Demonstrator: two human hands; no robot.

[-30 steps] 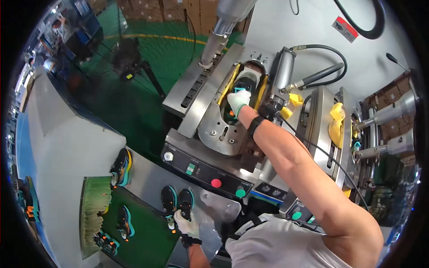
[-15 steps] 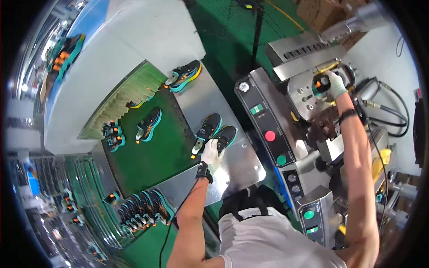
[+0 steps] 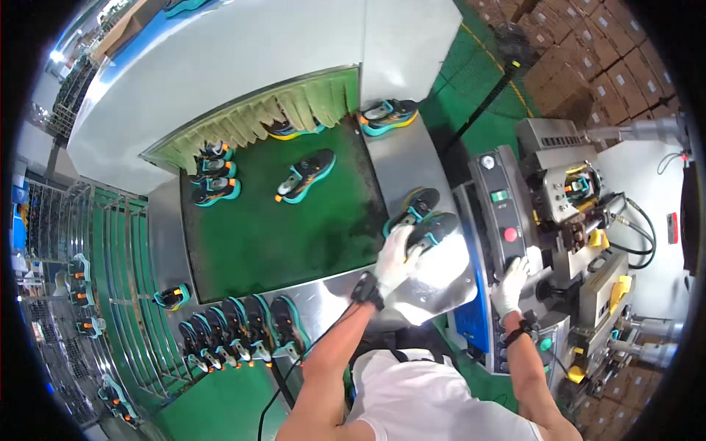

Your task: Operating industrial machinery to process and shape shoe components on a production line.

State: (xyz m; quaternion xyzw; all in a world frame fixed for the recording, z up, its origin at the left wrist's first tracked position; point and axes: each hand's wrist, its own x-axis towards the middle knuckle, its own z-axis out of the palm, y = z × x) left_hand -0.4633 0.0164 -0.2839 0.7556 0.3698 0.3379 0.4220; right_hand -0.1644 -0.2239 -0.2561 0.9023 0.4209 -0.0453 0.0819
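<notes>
Shoe first, black with a bit of teal, just beyond and to the right of the left hand, which is white-gloved with its fingers bent around one end. It's near the near right corner of the metal conveyor frame, overlapping a second shoe; can't tell if it's lifted or resting. The right hand, gloved too, is holding nothing I can see, fingers pretty straight on the near end of a control panel. That has one white knob, one green switch and one red button, lettering too tiny to read. Along the frame's near edge there's a shoe row, six by my count but they overlap, plus one loose shoe at the near left corner. Green belt: one mid-belt shoe, roughly three bunched shoes by the left edge, one yellow-soled shoe at the curtain. One corner shoe sits far right on the frame, another is in the press. Farther off: one red label, unreadable, then stacked cardboard boxes with small white labels, also unreadable.
</notes>
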